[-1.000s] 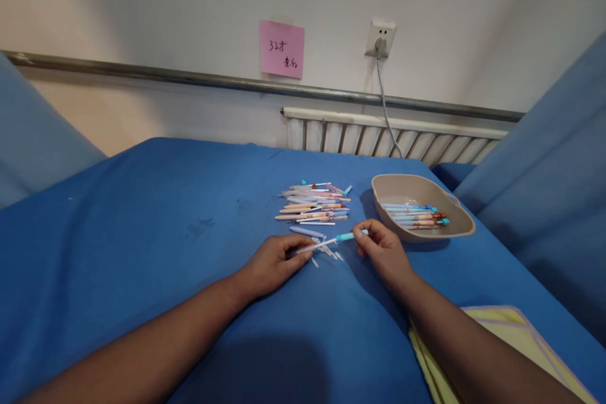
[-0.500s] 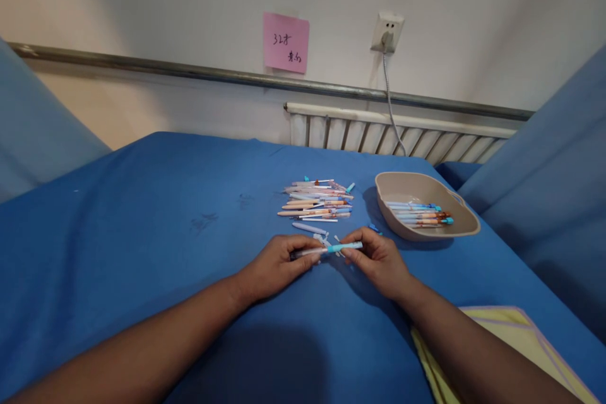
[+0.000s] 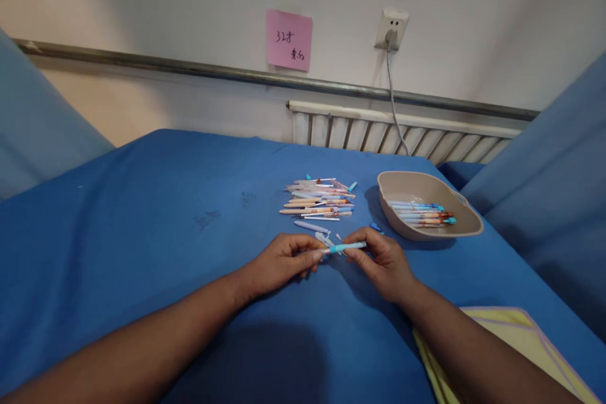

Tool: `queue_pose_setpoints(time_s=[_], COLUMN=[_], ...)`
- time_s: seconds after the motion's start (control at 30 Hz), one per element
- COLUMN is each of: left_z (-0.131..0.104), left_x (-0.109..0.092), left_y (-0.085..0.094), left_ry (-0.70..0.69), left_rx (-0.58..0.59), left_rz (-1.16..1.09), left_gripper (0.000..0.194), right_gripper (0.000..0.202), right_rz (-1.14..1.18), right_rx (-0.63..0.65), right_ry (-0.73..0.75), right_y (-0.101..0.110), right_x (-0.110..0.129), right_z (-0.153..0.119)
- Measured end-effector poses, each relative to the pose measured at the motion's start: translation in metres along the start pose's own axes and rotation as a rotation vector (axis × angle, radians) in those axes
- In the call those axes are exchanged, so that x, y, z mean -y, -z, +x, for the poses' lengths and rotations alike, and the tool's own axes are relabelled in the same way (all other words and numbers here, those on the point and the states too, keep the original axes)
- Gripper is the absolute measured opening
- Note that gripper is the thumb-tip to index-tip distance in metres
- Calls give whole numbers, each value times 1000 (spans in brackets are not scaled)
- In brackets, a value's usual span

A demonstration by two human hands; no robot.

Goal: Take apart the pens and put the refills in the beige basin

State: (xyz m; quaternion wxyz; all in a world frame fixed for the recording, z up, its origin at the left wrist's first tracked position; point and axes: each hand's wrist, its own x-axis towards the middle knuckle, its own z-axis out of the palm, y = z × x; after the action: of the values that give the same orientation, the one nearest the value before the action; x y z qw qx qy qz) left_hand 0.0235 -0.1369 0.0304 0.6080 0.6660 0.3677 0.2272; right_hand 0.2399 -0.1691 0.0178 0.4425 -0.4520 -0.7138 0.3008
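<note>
Between my hands a light-blue pen [image 3: 344,247] is held almost level. My left hand [image 3: 288,260] is closed on its left end, where the fingers cover part of it. The fingertips of my right hand [image 3: 379,260] pinch it near its right end. Just beyond the hands lie small pale pen parts [image 3: 326,239] and a lavender pen barrel [image 3: 311,226]. Farther back is a pile of pen barrels and thin refills [image 3: 317,199]. Small dark-blue pieces [image 3: 376,227] show behind my right hand.
A beige basket [image 3: 466,226] holding several pens [image 3: 421,214] stands on the right. A yellow cloth [image 3: 506,341] lies partly under my right forearm. The table has a blue cover [image 3: 142,221]. Behind it are a radiator [image 3: 369,123], a metal rail [image 3: 213,72] and a plugged-in cable [image 3: 391,85].
My left fingers have shifted along the pen, and its dark left end that stuck out is now hidden. The right hand keeps its pinch. The view has moved slightly.
</note>
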Motion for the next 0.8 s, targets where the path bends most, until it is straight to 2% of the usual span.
queue_pose_setpoints(time_s=[0.13,0.23,0.37,0.5,0.67,0.8], left_z=[-1,-3,-3,-1,3,5], left_x=[-3,-6,-7,-3,3,9], left_y=[-1,-2,-5,-6,-1,4], left_ry=[-40,-101,-84,-41,-20,4], left_rx=[-14,-33,40,95,98,62], left_rz=[35,98,76,32,1,-28], left_gripper=[29,26,30,32,32,35], right_gripper=[9,11,18,20,20,18], right_rz=[19,150,336,375,366,365], right_rx=[2,0,-1,-12,-142,-323], right_ry=[-20,-94,-211,-240,-237,-155], right_y=[0,-3,-8,-9,0,8], right_x=[0,0,2,5,6,5], right_z=[0,0,-1,0,1,4])
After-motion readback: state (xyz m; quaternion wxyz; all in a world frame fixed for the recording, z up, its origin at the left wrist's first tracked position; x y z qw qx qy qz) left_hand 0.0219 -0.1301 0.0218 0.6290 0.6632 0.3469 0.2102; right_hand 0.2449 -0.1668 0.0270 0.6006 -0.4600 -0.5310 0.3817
